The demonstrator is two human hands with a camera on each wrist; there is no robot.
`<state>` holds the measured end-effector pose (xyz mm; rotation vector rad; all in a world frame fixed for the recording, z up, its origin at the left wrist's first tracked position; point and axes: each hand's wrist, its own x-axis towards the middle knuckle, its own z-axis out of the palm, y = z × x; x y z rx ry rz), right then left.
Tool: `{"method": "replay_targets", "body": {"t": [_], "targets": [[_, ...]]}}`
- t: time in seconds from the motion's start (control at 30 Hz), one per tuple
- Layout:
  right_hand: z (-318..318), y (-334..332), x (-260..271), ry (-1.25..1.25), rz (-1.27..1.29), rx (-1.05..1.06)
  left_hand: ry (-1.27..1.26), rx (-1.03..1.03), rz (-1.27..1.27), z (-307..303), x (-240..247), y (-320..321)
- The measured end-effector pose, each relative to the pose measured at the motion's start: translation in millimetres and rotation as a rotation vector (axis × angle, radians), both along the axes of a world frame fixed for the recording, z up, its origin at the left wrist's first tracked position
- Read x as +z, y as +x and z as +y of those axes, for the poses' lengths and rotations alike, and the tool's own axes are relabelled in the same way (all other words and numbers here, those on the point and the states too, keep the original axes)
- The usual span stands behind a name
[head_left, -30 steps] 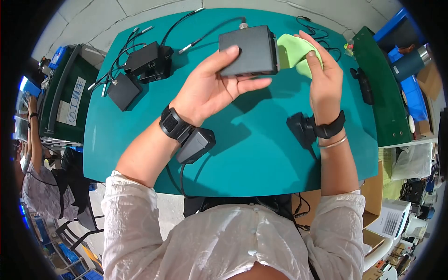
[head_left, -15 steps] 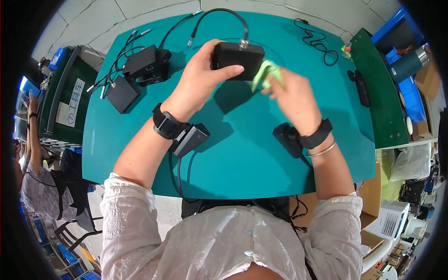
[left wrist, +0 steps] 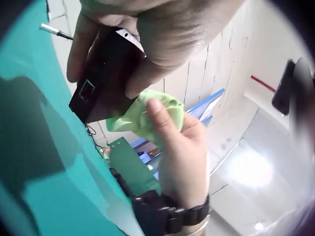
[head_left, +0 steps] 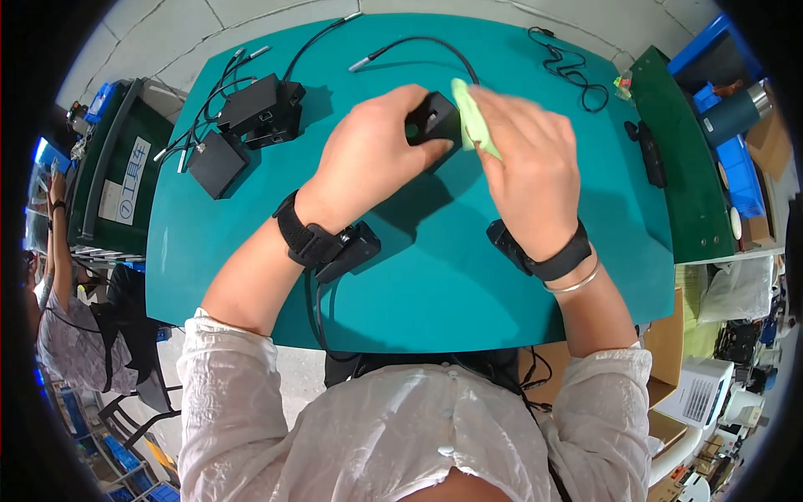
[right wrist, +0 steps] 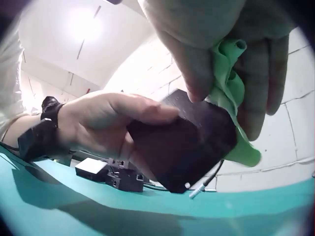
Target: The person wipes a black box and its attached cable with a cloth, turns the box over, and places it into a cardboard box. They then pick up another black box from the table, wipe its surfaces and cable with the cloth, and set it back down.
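Note:
My left hand (head_left: pixel 368 159) grips a black box (right wrist: pixel 184 142) by its edges above the table, thumb on one side and fingers on the other. A square port shows on one narrow side of the box in the left wrist view. From its far side a short black cable with a metal plug (head_left: pixel 360 64) reaches out. My right hand (head_left: pixel 535 159) pinches a light green cloth (left wrist: pixel 147 115) between thumb and fingers, right at the box's right side. In the right wrist view the cloth (right wrist: pixel 229 98) is bunched under the fingers and overlaps the box's edge.
More black boxes (head_left: pixel 259 105) with cables lie at the table's back left. A thin coiled black cable (head_left: pixel 569 71) lies at the back right, and a black object (head_left: pixel 646 155) by the right edge. Green cabinets (head_left: pixel 698 167) flank the teal table (head_left: pixel 435 309). Another person's arm shows far left.
The left hand has turned the box so a narrow side faces up. The right hand came in from the right, bringing the cloth against the box.

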<state>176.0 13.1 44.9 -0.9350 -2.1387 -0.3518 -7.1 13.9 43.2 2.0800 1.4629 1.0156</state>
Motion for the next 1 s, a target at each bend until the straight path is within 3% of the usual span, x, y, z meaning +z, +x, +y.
{"method": "replay_targets", "body": {"t": [0.13, 0.2, 0.27, 0.3, 0.4, 0.47, 0.5, 0.53, 0.6, 0.63, 0.67, 0.73, 0.77, 0.83, 0.93, 1.0], "targets": [[2, -6, -7, -0.082, 0.04, 0.095, 0.041, -0.035, 0.119, -8, -2, 7], [5, -4, -8, -0.26, 0.227, 0.236, 0.008, -0.023, 0.092, -7, 1, 5], [8, 4, -6, -0.226, 0.244, 0.24, 0.152, -0.025, -0.004, -5, 6, 0], [7, 6, 0, -0.267, 0.376, 0.225, 0.047, -0.004, -0.023, -3, 13, -4], [12, 16, 4, -0.252, 0.554, 0.142, -0.343, -0.197, -0.771, 2, 21, -10], [27, 30, 8, -0.295, 0.342, -0.042, -0.422, -0.233, -0.805, 3, 24, -17], [36, 36, -2, -0.434, 0.266, -0.163, -0.475, -0.264, -0.965, 3, 23, -17], [42, 40, -9, -0.432, 0.264, -0.16, -0.527, -0.295, -1.124, 3, 21, -17], [49, 40, -15, -0.74, 0.424, -0.18, -0.594, -0.325, -1.22, 4, 18, -18], [50, 37, -14, -0.764, 0.639, -0.029, -0.602, -0.38, -1.246, 5, 15, -18], [48, 35, -12, -0.764, 0.633, -0.025, -0.609, -0.434, -1.273, 6, 13, -17], [30, 21, 5, -0.353, 0.857, 0.246, -0.636, -0.394, -1.292, 1, 14, -13], [25, 17, 9, -0.358, 0.847, 0.248, -0.666, -0.422, -1.271, 0, 11, -11], [17, 11, 14, 0.034, 0.153, 0.18, -0.738, -0.476, -1.283, 1, 6, -8], [-5, 1, 16, -0.235, 0.014, 0.254, -0.751, -0.373, -1.309, 0, 3, -9], [-15, -3, 24, -0.356, -0.07, 0.418, -0.773, -0.344, -1.258, 4, -3, -13]]}}
